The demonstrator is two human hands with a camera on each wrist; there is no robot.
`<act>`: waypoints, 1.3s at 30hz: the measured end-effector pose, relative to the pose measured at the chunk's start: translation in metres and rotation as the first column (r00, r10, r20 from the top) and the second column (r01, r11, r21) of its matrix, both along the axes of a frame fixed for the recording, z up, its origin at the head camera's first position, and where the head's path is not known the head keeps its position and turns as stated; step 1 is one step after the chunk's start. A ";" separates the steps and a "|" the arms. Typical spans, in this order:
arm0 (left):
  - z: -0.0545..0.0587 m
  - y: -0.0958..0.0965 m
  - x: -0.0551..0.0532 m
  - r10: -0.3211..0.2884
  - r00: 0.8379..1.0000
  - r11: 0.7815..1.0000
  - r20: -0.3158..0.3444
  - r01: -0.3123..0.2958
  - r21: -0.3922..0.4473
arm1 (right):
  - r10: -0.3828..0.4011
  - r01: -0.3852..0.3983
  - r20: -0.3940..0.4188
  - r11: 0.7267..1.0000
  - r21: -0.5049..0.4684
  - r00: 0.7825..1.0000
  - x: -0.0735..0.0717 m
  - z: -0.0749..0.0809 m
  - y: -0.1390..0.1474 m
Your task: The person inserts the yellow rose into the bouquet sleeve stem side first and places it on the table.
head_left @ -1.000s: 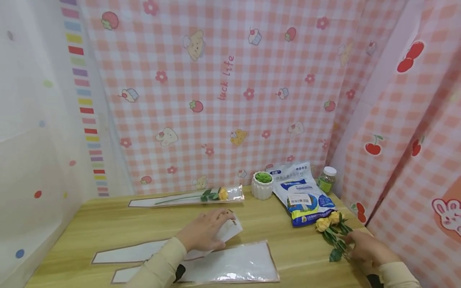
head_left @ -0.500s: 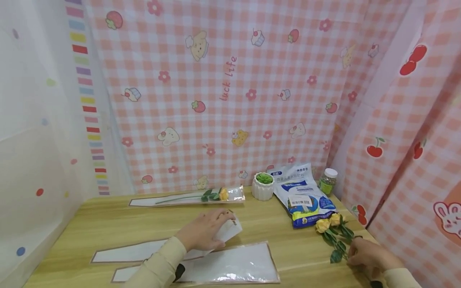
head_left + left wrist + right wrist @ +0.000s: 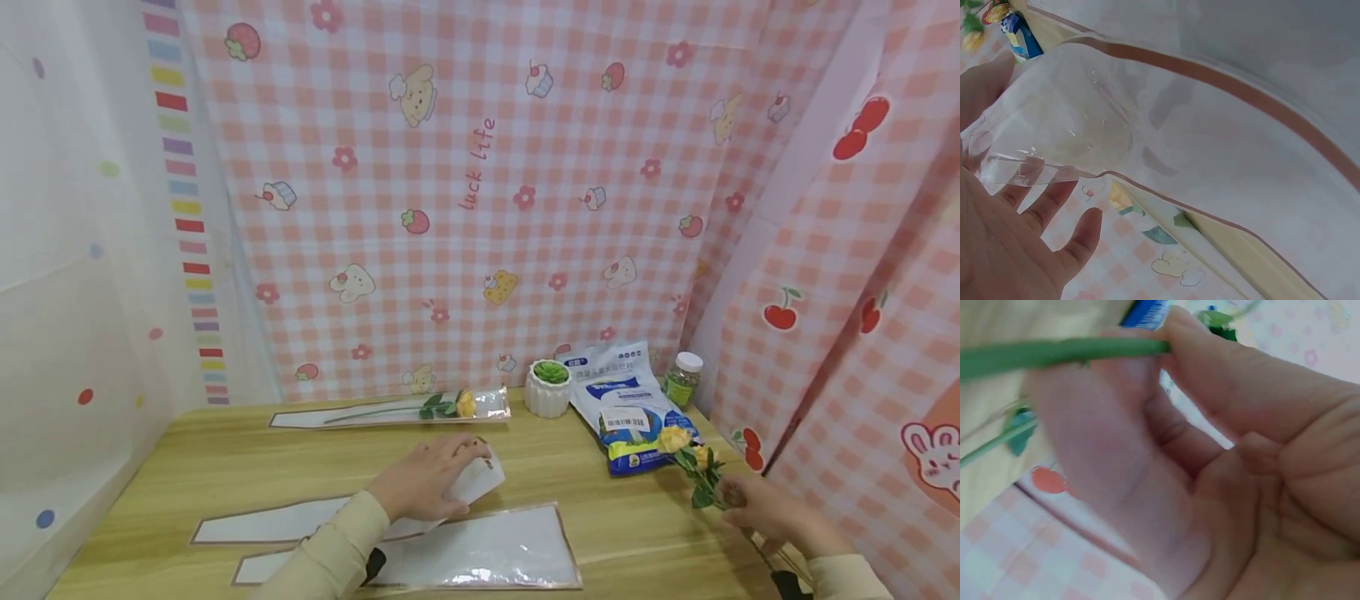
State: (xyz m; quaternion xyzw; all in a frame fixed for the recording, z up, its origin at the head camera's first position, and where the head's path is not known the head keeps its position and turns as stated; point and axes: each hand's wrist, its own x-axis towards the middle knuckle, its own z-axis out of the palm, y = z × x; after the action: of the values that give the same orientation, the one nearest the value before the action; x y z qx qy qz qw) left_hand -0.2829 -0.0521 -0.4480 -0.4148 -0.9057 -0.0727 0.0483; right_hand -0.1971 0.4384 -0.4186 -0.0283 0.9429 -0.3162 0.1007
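Note:
My left hand [image 3: 423, 482] holds the wide end of a clear-and-white flower sleeve [image 3: 483, 477] off the table. In the left wrist view, the thumb is on one side of the clear film and the fingers [image 3: 1054, 200] on the other, and the brown-edged sleeve [image 3: 1222, 137] bulges. At the table's right, my right hand [image 3: 772, 515] pinches the stem of a yellow artificial rose [image 3: 674, 439]. That green stem [image 3: 1060, 352] lies between thumb and fingertips in the right wrist view. A second yellow rose [image 3: 705, 456] is just beside it, partly covered.
Another flat sleeve [image 3: 517, 546] lies in front. At the back, a sleeve [image 3: 345, 416] contains a yellow rose [image 3: 465, 404]. Along the back right stand a potted succulent [image 3: 548, 390], a blue-white fertilizer bag [image 3: 630, 417] and a white-lidded jar [image 3: 682, 379]. Gingham cloth [image 3: 465, 250] hangs behind.
My right hand first drew back along the stems, then moved up and left. One rose has risen apart from the other. The left hand and its sleeve have stayed in place.

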 end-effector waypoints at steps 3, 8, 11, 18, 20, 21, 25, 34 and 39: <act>0.002 0.000 -0.001 0.000 1.000 1.000 -0.004 0.000 -0.004 | 0.011 -0.013 -0.048 0.999 -0.049 0.999 -0.007 0.014 -0.009; 0.008 0.002 -0.001 -0.009 1.000 1.000 -0.014 0.009 0.000 | -0.021 -0.002 -0.113 0.980 -0.199 0.993 -0.018 0.030 -0.029; 0.009 0.004 0.000 -0.011 1.000 1.000 -0.017 0.011 -0.010 | -0.072 0.026 -0.147 0.956 -0.292 0.987 -0.022 0.034 -0.042; 0.010 0.011 0.001 -0.010 1.000 1.000 -0.013 0.010 -0.020 | -0.168 0.043 -0.226 0.882 -0.469 0.960 -0.036 0.044 -0.076; 0.010 0.012 0.000 -0.011 1.000 1.000 -0.012 0.011 -0.022 | -0.182 0.030 -0.245 0.855 -0.518 0.952 -0.040 0.046 -0.084; 0.009 0.013 0.000 -0.013 1.000 1.000 -0.012 0.012 -0.022 | -0.190 0.024 -0.256 0.842 -0.538 0.948 -0.042 0.046 -0.087; 0.006 0.011 0.001 -0.016 1.000 1.000 -0.015 0.016 -0.013 | -0.222 -0.003 -0.295 0.795 -0.607 0.929 -0.048 0.045 -0.099; -0.002 -0.001 0.002 -0.022 0.999 1.000 -0.028 0.022 0.003 | -0.252 -0.071 -0.288 0.627 -0.776 0.924 -0.060 0.030 -0.137; 0.003 0.008 -0.002 -0.039 0.999 0.999 -0.031 0.039 0.005 | -0.320 -0.025 -0.273 0.608 -0.794 0.907 -0.064 0.030 -0.152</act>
State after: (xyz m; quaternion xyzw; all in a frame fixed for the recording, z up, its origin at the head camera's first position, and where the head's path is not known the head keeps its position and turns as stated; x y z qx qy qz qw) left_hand -0.2849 -0.0438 -0.4454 -0.4335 -0.8963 -0.0696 0.0622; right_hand -0.2613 0.2861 -0.3886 -0.0515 0.7093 -0.6893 -0.1381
